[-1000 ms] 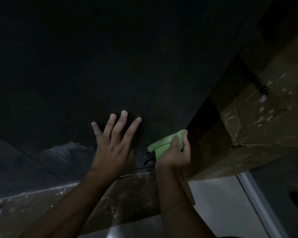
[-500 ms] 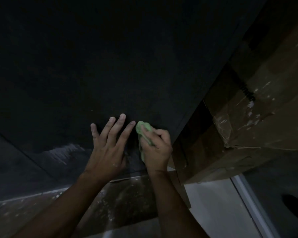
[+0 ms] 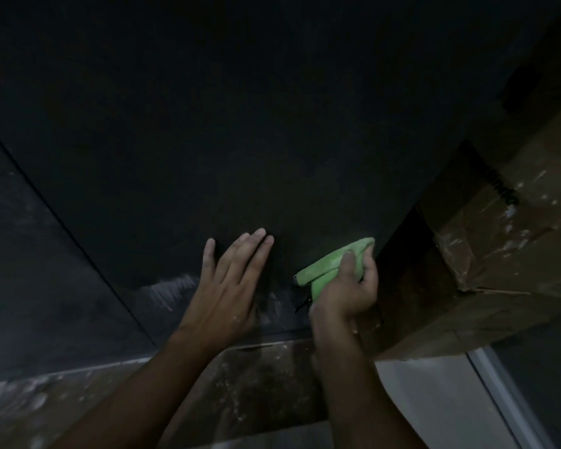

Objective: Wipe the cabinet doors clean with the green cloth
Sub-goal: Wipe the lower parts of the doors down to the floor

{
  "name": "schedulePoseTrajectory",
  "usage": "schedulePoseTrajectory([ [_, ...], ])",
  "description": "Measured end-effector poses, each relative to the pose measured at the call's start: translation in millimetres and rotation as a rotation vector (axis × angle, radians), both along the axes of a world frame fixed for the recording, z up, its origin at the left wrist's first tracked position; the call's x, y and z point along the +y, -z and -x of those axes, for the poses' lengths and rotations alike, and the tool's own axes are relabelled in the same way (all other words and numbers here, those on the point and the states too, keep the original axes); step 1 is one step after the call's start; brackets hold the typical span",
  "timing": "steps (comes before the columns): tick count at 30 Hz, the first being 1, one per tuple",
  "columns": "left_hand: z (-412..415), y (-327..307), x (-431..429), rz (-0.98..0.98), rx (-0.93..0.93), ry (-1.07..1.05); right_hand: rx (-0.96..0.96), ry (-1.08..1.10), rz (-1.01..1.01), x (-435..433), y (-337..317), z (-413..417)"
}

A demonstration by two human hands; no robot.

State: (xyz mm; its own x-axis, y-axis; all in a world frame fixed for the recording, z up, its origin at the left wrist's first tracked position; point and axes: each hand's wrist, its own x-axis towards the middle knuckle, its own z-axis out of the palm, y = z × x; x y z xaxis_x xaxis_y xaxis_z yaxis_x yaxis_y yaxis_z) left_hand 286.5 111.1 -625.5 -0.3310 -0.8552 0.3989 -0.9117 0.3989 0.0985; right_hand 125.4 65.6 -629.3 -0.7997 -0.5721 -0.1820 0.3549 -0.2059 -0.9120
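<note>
Above the left hand (image 3: 227, 286) and right hand (image 3: 347, 293) the cabinet door (image 3: 240, 140) is bare, open to a sweep. A cardboard box (image 3: 506, 254) stands close beside the door's right edge, leaving a narrow dark gap by the green cloth (image 3: 327, 264) the right hand grips. The left hand, flat on the door, bars the way leftward.

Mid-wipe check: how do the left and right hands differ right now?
The left hand lies flat with straight fingers; the right hand is curled. The left hand holds nothing; the right hand grips the green cloth. Both sit low on the same cabinet door.
</note>
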Motion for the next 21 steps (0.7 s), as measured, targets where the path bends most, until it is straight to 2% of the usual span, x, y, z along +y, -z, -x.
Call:
schedulePoseTrajectory([
  [5,-18.5,-15.2,6.0,-0.003,0.11,-0.005,0.38,-0.266,0.04,26.3,-14.1,-52.2],
  [9,-31.8,-38.4,11.1,0.064,0.226,-0.056,0.708,-0.531,0.141,31.9,-21.8,-57.0],
  [11,-41.5,-50.9,13.8,0.101,0.253,-0.093,0.752,-0.447,0.17,29.5,-37.6,-47.4],
  [14,-58.5,-69.7,18.3,0.143,0.305,-0.151,0.664,-0.133,0.238,13.2,-80.7,-23.5],
  [16,-69.5,-78.8,21.0,0.158,0.328,-0.182,0.659,-0.034,0.264,0.9,-106.0,-12.5],
  [19,-83.7,-85.5,25.1,0.158,0.357,-0.189,0.704,-0.031,0.27,-3.4,-109.3,-23.6],
  [21,-89.7,-86.8,27.2,0.157,0.361,-0.17,0.935,-0.125,0.358,-2.3,-92.5,-38.2],
])
